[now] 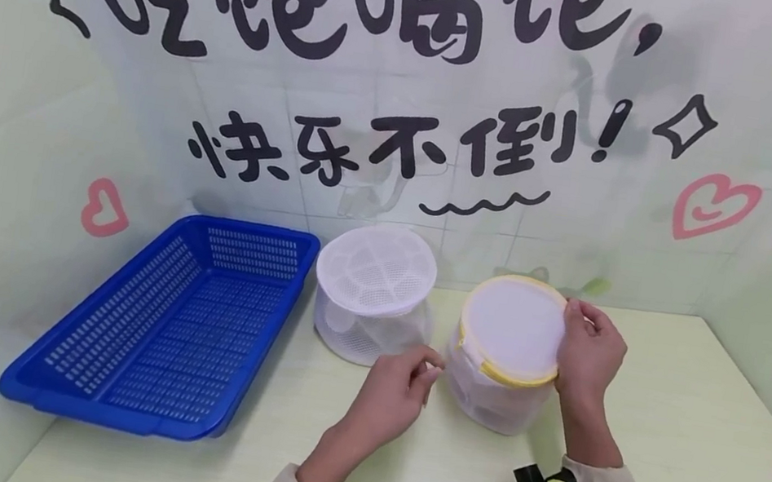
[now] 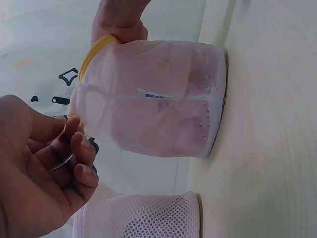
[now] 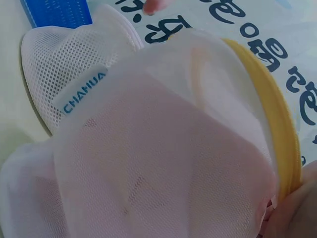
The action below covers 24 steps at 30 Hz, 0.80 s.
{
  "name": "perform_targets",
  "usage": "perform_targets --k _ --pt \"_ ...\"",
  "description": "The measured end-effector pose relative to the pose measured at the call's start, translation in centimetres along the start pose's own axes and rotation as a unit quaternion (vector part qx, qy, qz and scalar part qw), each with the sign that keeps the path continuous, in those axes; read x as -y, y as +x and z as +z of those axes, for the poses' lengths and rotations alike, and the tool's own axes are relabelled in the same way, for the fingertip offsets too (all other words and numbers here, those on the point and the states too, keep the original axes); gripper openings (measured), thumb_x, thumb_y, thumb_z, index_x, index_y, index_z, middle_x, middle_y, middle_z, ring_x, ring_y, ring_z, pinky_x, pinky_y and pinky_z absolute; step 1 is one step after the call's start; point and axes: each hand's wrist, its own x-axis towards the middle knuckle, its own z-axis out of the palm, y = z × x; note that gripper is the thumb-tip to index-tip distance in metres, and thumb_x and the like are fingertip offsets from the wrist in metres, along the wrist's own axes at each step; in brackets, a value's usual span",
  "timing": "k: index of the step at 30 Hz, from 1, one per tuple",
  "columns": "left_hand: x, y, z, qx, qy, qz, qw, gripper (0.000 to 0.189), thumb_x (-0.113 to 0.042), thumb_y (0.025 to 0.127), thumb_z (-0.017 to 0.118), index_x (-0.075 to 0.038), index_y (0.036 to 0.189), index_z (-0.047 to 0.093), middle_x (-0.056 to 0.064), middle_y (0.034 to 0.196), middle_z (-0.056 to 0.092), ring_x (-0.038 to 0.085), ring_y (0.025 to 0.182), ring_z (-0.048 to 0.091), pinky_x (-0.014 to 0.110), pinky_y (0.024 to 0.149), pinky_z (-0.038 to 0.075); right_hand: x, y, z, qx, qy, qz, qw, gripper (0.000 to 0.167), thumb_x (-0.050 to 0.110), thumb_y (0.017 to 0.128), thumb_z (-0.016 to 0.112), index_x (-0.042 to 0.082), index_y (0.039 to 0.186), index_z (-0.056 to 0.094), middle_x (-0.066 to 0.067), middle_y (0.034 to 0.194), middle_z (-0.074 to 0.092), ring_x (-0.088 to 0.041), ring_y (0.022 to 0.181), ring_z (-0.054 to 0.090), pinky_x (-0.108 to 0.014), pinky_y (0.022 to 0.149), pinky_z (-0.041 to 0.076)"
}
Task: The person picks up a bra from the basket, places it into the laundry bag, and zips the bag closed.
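A round mesh laundry bag (image 1: 498, 401) with a yellow zip edge (image 1: 518, 381) stands on the table, its white lid facing up and tilted. My right hand (image 1: 590, 354) grips the bag's upper rim at its right side; some fingertips are hidden behind the rim. Pale folded fabric shows through the mesh in the left wrist view. Just left of the bag is my left hand (image 1: 394, 394), fingers loosely curled and thumb near the index fingertip. In the right wrist view its fingertip (image 3: 154, 5) appears apart from the bag.
A second, all-white mesh laundry bag (image 1: 376, 268) stands to the left, bearing a CHAHUA label (image 3: 85, 91) in the right wrist view. Farther left lies a blue plastic basket (image 1: 124, 414). Behind the pale table (image 1: 668, 445) hangs a printed translucent sheet (image 1: 392, 94).
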Motion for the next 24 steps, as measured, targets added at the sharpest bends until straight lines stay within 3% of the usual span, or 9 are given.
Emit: perform_targets --k 4,7,11,14,24 --pt "-0.1 0.0 -0.5 -0.022 -0.016 -0.007 0.9996 0.007 -0.005 0.093 0.060 -0.008 0.089 0.064 -0.007 0.057 0.050 0.004 0.048 0.043 0.021 0.049 0.037 0.2 0.3 -0.1 -0.013 0.060 0.025 0.9978 0.036 0.026 0.094 0.061 -0.001 0.118 0.065 0.000 0.100 0.070 -0.007 0.090 0.062 -0.014 0.069 0.048" --pt "-0.3 0.0 -0.9 -0.025 -0.020 -0.002 0.9995 0.007 -0.005 0.093 0.060 -0.009 0.088 0.065 -0.007 0.057 0.051 0.004 0.048 0.043 0.021 0.048 0.037 0.2 0.3 -0.3 -0.018 0.093 0.040 0.9947 0.036 0.024 0.096 0.057 0.000 0.121 0.064 -0.005 0.112 0.066 -0.009 0.089 0.061 -0.015 0.065 0.049" --pt "-0.2 -0.3 -1.5 -0.031 -0.021 -0.002 0.9993 0.006 -0.005 0.093 0.060 -0.007 0.090 0.065 -0.006 0.058 0.052 0.004 0.048 0.042 0.021 0.048 0.036 0.0 0.3 -0.3 -0.010 0.127 0.065 0.9898 0.036 0.021 0.096 0.056 0.000 0.126 0.060 -0.003 0.092 0.063 -0.006 0.064 0.056 -0.015 0.050 0.046" --pt "-0.1 -0.4 -2.0 -0.041 -0.025 -0.006 0.9988 0.006 -0.004 0.093 0.060 -0.005 0.091 0.066 -0.006 0.058 0.052 0.005 0.048 0.042 0.022 0.048 0.037 -0.1 0.2 -0.1 0.002 0.156 0.083 0.9842 0.039 0.017 0.096 0.056 0.000 0.131 0.054 0.002 0.079 0.062 -0.004 0.056 0.056 -0.015 0.051 0.048" --pt "-0.3 -0.4 -2.4 -0.045 -0.029 0.008 0.9985 0.005 -0.003 0.092 0.061 -0.004 0.090 0.066 -0.006 0.061 0.053 0.005 0.051 0.044 0.022 0.049 0.038 0.4 -0.3 0.6 0.101 0.242 0.143 0.9544 0.059 0.003 0.094 0.056 -0.003 0.145 0.029 -0.007 0.080 0.061 -0.010 0.069 0.066 -0.021 0.074 0.052"
